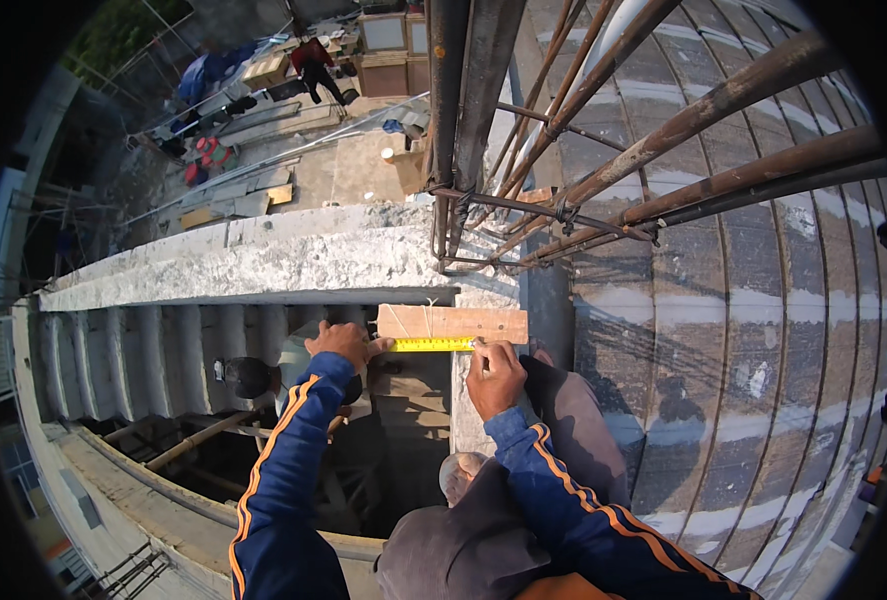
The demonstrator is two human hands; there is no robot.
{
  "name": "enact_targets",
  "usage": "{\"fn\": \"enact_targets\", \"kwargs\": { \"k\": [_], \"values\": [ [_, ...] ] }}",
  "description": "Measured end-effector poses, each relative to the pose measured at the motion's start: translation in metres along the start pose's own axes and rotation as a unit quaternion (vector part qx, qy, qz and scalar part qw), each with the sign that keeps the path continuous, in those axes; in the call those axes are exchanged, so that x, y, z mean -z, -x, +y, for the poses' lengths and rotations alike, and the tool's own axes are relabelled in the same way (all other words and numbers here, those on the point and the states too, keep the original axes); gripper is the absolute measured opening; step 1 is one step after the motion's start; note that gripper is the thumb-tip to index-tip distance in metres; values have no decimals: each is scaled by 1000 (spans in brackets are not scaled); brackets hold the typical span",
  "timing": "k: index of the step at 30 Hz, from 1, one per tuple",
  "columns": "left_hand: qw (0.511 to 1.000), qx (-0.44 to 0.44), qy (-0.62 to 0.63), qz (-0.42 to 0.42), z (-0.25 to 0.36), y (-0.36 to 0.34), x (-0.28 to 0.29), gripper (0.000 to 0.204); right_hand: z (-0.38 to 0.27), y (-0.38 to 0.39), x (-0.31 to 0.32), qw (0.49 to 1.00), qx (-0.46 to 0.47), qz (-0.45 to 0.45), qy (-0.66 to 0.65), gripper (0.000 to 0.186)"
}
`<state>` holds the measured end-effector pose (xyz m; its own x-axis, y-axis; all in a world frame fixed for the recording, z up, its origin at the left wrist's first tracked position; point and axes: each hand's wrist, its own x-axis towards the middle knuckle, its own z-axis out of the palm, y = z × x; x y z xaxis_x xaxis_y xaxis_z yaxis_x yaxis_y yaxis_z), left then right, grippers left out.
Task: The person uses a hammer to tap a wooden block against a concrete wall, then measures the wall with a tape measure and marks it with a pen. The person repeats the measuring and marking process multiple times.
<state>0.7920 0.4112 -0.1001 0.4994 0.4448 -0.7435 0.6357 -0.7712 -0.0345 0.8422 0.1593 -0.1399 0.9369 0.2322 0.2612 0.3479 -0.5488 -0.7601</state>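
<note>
A yellow tape measure blade (431, 345) stretches between my hands, along the near edge of a short wooden board (453, 322). My left hand (341, 344) is closed on the tape at its left end, thumb toward the blade; the case is hidden under the hand. My right hand (495, 378) pinches the other end of the blade near the board's right part. The board's right end rests on the concrete ledge (468, 400), and its left end reaches over the stairwell opening. A thin string (429, 318) is looped around the board.
Below left, a person with a dark head (248, 378) is by the concrete stairs (153, 360). Rusty rebar (703, 130) rises ahead and right, over a ribbed roof surface (733, 380). A rough concrete beam (263, 258) runs beyond the opening. Other people (315, 68) stand far below.
</note>
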Motion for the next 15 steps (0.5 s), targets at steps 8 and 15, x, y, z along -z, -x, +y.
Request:
{"fn": "enact_targets", "kwargs": {
  "k": [8,15],
  "values": [
    [1000,-1,14,11,-2,1,-7,77,3,0,-3,1000,-4,6,-9,10],
    [1000,1,19,-3,0,1,-2,77,4,2,-2,1000,-8,5,-17,11]
  ]
}}
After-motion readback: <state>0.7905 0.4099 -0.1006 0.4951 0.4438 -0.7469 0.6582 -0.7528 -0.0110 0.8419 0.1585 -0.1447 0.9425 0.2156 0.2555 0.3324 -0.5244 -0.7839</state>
